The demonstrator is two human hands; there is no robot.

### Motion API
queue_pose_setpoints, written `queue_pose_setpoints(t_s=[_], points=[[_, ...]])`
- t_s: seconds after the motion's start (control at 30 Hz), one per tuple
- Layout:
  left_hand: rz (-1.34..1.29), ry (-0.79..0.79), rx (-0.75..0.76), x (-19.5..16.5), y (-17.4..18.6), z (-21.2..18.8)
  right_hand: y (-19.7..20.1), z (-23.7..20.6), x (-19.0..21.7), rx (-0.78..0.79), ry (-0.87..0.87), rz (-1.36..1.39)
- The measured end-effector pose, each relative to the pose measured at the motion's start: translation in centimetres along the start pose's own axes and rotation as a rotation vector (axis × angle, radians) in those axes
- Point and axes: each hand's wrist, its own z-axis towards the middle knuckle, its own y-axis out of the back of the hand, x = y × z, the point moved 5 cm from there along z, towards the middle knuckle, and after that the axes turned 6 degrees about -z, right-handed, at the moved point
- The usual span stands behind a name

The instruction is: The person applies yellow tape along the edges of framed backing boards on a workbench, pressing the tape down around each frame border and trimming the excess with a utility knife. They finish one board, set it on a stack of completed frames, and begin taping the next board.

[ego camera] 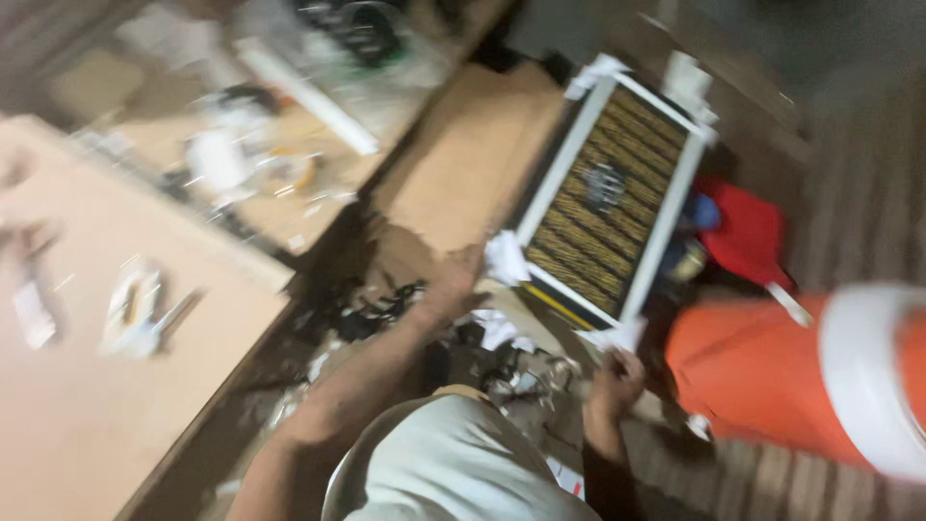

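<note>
Both hands are gripping a white-framed panel (608, 198) — left hand (461, 280) at seven o'clock, right hand (615, 381) at five — fingers curled on its wrapped corners.

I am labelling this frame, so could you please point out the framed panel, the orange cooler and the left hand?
Framed panel (606, 198), head view, on its dark patterned centre.
Orange cooler (748, 376), head view, on its orange side.
Left hand (461, 280), head view, on the back of the hand.

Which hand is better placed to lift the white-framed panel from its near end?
Probably the left. The left hand is already at the near-left corner of the white-framed panel, by its padded edge. The right hand sits just below the near-right corner, apparently gripping its white padding; blur hides the contact.
</note>
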Motion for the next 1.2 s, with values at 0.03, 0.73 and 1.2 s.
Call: queue_pose_setpoints(t_s=[0.03,0.73,1.2], points=[[-0.005,0.036,0.008,0.3,1.5,-2.7,-1.2,-2.0,0.4,0.013,-0.078,0.066],[0.132,1.176,-1.585,-9.7,34.4,-86.0,-26.2,-61.9,31.5,1.697,0.638,0.064],[-0.134,1.405,-2.088,-12.2,26.4,-89.9,-29.0,-85.1,41.0,1.813,1.924,-0.02]])
